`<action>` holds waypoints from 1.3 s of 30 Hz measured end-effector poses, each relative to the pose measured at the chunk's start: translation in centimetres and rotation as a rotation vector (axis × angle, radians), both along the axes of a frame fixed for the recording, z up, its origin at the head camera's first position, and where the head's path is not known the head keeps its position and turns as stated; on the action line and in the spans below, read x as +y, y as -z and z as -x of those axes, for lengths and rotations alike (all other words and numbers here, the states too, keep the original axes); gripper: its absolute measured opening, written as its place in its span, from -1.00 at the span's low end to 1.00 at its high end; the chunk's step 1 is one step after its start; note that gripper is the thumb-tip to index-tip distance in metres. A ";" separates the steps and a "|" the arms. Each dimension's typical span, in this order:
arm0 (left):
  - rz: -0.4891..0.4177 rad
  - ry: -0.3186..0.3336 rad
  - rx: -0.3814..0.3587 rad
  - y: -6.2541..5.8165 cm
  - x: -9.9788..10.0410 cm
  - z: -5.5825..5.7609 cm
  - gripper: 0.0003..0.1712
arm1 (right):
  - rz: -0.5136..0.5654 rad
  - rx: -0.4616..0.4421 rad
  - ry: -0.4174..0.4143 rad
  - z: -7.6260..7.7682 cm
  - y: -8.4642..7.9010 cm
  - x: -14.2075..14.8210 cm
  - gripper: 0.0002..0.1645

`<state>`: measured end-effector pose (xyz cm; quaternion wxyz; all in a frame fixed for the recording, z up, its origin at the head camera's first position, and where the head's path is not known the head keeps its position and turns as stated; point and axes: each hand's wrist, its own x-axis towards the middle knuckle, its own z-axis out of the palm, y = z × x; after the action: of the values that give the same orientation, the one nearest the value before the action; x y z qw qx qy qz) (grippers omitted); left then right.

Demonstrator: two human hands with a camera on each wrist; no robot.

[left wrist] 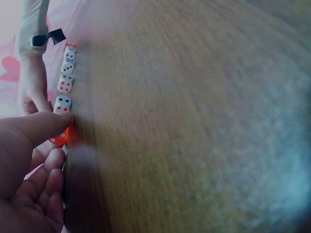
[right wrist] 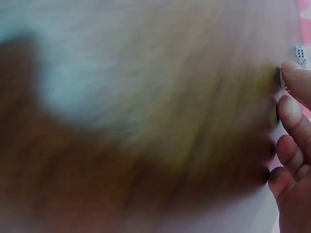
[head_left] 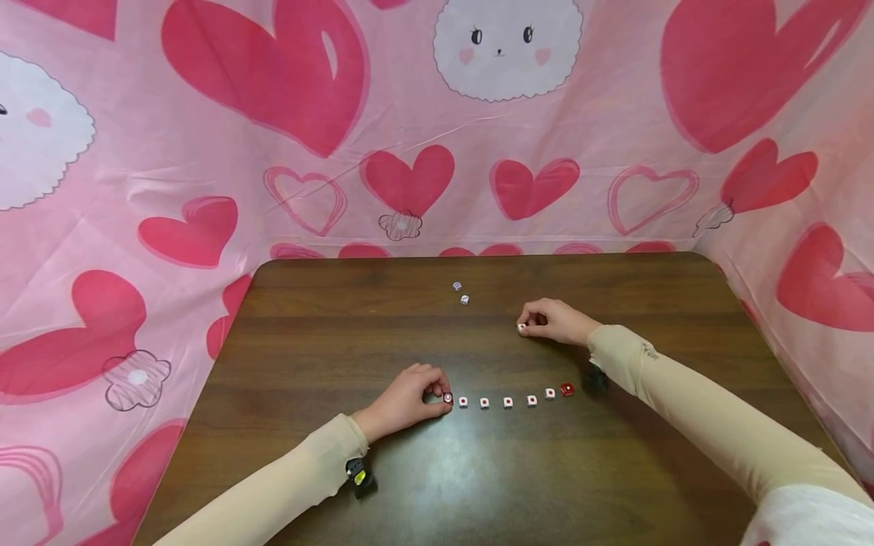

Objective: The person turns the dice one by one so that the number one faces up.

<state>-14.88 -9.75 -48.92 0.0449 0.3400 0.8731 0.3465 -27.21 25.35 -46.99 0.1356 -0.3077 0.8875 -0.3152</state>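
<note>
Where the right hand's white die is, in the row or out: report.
Out: the right hand pinches the white die apart from the row.

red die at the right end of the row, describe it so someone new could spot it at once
On the brown table, find the row of dice that starts at the left hand. Follow it rightward to its last piece, the red die. Its neighbour is a white die, and unlike the other red die, which the left hand holds, no hand touches it.

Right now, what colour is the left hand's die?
That die is red with white dots, clearest in the left wrist view.
</note>
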 end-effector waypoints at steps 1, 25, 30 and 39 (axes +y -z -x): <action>-0.001 0.002 0.006 0.0 0.0 0.0 -0.80 | -0.002 0.005 -0.004 -0.2 0.0 0.2 -0.93; 0.007 -0.004 0.009 0.0 0.1 -0.1 -0.80 | 0.003 0.152 0.009 -6.2 1.0 5.3 -0.87; 0.013 -0.006 0.012 -0.1 0.1 -0.2 -0.80 | 0.031 0.219 -0.001 -7.4 1.2 6.0 -0.83; 0.013 -0.008 0.020 -0.1 0.1 -0.3 -0.80 | 0.017 0.232 -0.018 -9.2 1.0 6.8 -0.83</action>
<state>-14.60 -9.66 -48.78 0.0371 0.3396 0.8771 0.3376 -18.05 32.13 -48.01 0.0321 -0.3510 0.8917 -0.2839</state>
